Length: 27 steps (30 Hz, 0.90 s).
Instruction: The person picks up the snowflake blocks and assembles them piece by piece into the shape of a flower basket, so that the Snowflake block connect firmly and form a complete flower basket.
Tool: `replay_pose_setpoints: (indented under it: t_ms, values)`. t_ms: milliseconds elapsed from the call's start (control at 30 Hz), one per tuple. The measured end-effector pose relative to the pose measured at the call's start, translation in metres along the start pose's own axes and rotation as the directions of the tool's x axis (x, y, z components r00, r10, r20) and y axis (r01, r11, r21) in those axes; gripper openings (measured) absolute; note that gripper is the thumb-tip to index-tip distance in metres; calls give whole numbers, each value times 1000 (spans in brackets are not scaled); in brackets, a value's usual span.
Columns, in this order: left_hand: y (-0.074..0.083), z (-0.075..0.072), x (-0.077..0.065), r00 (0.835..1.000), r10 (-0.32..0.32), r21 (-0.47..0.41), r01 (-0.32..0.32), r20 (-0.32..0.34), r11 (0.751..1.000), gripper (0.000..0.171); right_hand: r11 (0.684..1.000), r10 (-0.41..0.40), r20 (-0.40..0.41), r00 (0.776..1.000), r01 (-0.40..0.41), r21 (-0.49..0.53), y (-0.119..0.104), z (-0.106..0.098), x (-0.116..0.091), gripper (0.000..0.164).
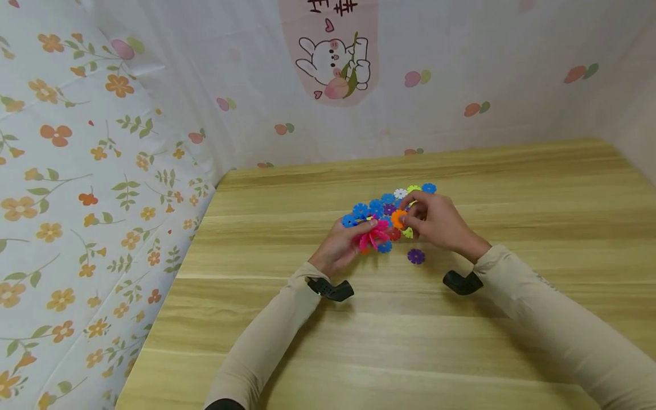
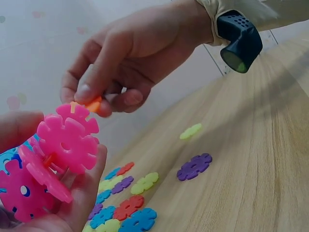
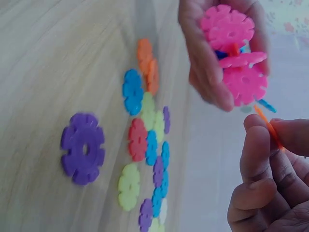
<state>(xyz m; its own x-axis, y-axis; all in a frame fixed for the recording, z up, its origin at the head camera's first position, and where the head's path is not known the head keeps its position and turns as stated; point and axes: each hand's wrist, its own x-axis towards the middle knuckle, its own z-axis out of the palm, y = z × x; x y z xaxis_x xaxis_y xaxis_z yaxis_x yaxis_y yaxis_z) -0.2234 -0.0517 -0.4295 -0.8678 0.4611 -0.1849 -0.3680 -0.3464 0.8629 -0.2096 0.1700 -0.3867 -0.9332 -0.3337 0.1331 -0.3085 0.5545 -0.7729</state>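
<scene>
My left hand (image 1: 335, 247) grips a cluster of slotted flower-shaped plastic discs. Pink discs (image 2: 67, 145) stand out at several angles on it, with some blue (image 2: 8, 157) showing behind. Thumb and fingers lie on either side of the cluster. My right hand (image 1: 441, 222) pinches one orange flower disc (image 3: 268, 126) by its edge between thumb and forefinger. That disc is held right beside the rim of a pink disc; whether they touch I cannot tell. Both hands are raised over the table in the wrist views.
Loose flower discs, blue, yellow-green, red (image 3: 137, 140), orange and white (image 1: 400, 193), lie bunched on the wooden table (image 1: 307, 341) beyond and under the hands. A purple disc (image 1: 416, 256) lies apart, nearer me. Patterned cloth (image 1: 246, 85) hangs behind and at the left.
</scene>
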Motion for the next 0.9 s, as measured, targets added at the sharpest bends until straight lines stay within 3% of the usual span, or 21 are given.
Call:
replay_pose_setpoints:
  t_ms: [400, 900]
  values:
    - [1, 2, 0, 1000, -9, 14, 9, 10, 1000, 16, 999, -29, -39, 999, 31, 44, -7, 3, 3, 14]
    - [3, 2, 0, 1000, -27, 12, 27, 0, 1000, 12, 999, 4, -45, 999, -3, 37, -13, 3, 4, 13]
